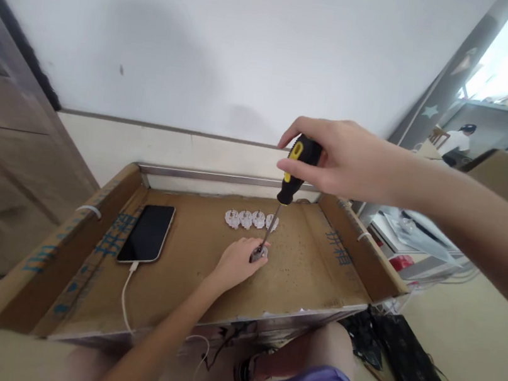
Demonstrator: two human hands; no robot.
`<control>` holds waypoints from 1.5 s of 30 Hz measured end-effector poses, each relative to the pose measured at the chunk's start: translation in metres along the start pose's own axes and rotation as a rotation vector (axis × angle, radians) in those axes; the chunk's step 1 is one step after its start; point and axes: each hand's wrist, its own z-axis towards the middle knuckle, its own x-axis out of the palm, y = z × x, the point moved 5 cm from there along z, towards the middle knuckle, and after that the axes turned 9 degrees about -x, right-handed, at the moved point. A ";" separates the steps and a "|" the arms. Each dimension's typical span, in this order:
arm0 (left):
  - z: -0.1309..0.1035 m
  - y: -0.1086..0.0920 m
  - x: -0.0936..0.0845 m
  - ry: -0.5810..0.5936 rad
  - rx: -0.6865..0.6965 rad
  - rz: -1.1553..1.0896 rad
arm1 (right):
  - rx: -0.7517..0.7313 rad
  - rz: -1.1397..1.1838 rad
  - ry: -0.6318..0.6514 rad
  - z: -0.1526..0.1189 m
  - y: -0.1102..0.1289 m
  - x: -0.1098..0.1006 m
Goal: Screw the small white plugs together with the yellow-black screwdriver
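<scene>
My right hand (326,157) grips the handle of a black and yellow screwdriver (290,186), its shaft slanting down to the left. The screwdriver's tip meets a small round part (259,254) on the cardboard surface. My left hand (241,261) pinches that part from the left and holds it down. Just beyond it stands a row of several small white round pieces (245,218) with metal pins on top; the shaft passes in front of the rightmost one.
A smartphone (146,233) with a white cable lies at the left. Raised cardboard walls (362,248) flank the work surface. A white wall (256,51) rises behind. Black plastic bags (414,361) lie on the floor at right. A person (458,141) sits in the far background.
</scene>
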 end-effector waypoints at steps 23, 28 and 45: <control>-0.004 -0.009 0.004 -0.064 -0.210 0.139 | -0.168 -0.126 0.408 0.028 0.016 -0.006; -0.004 -0.008 0.005 -0.035 -0.243 0.136 | -0.112 -0.227 0.371 0.033 0.014 -0.007; -0.006 -0.009 0.007 0.000 -0.293 0.132 | -0.178 -0.216 0.640 0.009 0.024 -0.004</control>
